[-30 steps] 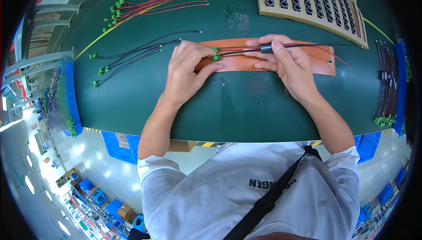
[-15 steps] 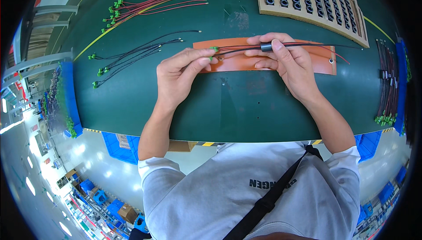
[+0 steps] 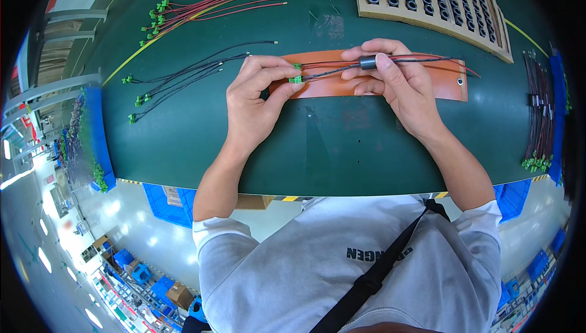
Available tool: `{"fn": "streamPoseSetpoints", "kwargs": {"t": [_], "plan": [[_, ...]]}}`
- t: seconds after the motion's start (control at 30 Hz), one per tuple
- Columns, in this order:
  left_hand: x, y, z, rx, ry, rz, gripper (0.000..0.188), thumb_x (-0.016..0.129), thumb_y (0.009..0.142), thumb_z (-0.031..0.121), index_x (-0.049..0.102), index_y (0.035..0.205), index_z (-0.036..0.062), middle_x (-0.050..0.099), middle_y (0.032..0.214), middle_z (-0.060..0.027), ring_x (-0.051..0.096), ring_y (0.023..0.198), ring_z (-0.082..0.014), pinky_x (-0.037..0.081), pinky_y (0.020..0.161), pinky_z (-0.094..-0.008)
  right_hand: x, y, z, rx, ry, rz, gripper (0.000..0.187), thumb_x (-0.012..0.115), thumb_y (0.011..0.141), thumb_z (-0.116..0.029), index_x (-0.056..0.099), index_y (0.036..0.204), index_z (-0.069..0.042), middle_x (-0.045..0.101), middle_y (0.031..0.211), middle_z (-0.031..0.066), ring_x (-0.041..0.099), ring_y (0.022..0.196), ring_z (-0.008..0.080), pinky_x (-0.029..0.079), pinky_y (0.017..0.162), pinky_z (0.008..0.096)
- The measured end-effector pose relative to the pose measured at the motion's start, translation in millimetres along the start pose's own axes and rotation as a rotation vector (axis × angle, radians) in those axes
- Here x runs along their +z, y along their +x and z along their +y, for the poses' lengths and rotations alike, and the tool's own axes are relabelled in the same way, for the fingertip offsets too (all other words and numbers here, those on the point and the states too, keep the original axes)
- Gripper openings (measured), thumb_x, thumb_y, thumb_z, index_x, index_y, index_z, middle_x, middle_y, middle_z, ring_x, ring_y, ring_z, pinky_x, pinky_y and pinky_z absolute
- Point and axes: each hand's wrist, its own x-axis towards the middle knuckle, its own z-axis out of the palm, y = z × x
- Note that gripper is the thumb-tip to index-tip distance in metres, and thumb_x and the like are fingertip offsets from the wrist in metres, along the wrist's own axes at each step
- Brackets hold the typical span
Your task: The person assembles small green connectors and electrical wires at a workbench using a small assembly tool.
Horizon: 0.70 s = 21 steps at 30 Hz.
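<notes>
My left hand (image 3: 256,98) is closed, thumb and fingers pinching a green connector (image 3: 296,79) on the end of a black wire (image 3: 329,73). A second green connector end shows just above it, on a red wire (image 3: 329,63). My right hand (image 3: 406,83) grips a black cylindrical core (image 3: 368,62) between thumb and fingers. Both wires run into the core from the left and come out on its right, past my fingers. Beneath my hands lies an orange-brown strip (image 3: 448,83) with a metal eyelet at its right end.
Black wires with green connectors (image 3: 183,83) lie on the green table (image 3: 293,144) to the left. Red wires (image 3: 226,4) lie beyond them. A tray of black cores (image 3: 427,12) stands at the far right. Bundled wires (image 3: 537,113) rest by the blue bin (image 3: 557,119) at the right edge.
My left hand has shifted slightly right and turned, showing more of the green connector. The black wire's free end right of the core reaches less far out. My right hand has hardly moved.
</notes>
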Motion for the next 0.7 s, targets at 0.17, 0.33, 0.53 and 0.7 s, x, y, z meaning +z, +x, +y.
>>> {"fn": "streamPoseSetpoints", "kwargs": {"t": [0.17, 0.33, 0.53, 0.7], "plan": [[2, 5, -1, 0.142, 0.253, -0.005, 0.027, 0.082, 0.077, -0.003, 0.074, 0.101, 0.0037, 0.069, 0.109, -0.0075, 0.064, 0.108, -0.0262, 0.055, 0.093, -0.0356, 0, 1, 3, -0.030, -0.041, -0.035, 0.028, 0.046, 0.110, -0.023, 0.054, 0.129, -0.003, 0.063, 0.132, 0.0159, 0.068, 0.112, 0.0210, 0.057, 0.085, 0.0287], [3, 7, -5, 0.054, 0.093, -0.004, 0.048, 0.084, 0.077, 0.002, 0.064, 0.120, 0.0061, 0.074, 0.109, -0.0079, 0.066, 0.111, -0.0277, 0.054, 0.096, -0.0371, -1, 2, 5, -0.069, -0.107, -0.048, 0.026, 0.045, 0.110, -0.019, 0.056, 0.127, -0.002, 0.063, 0.134, 0.0149, 0.066, 0.101, 0.0141, 0.054, 0.076, 0.0248], [5, 8, -2, -0.004, 0.180, -0.027, 0.051, 0.084, 0.078, 0.004, 0.062, 0.124, 0.0060, 0.076, 0.109, -0.0083, 0.068, 0.111, -0.0270, 0.055, 0.096, -0.0378, -3, 10, 2, -0.037, -0.145, -0.066, 0.020, 0.051, 0.108, -0.013, 0.061, 0.119, 0.000, 0.064, 0.124, 0.0110, 0.058, 0.077, 0.0082, 0.048, 0.067, 0.0236], [6, 8, -2, -0.007, 0.152, -0.006, 0.052, 0.084, 0.078, 0.004, 0.062, 0.125, 0.0057, 0.076, 0.109, -0.0083, 0.069, 0.111, -0.0275, 0.055, 0.096, -0.0381, 6, 10, 3, -0.005, -0.392, -0.082, 0.017, 0.056, 0.105, -0.013, 0.064, 0.105, 0.001, 0.067, 0.099, 0.0057, 0.055, 0.067, 0.0074, 0.045, 0.061, 0.0234]]}}
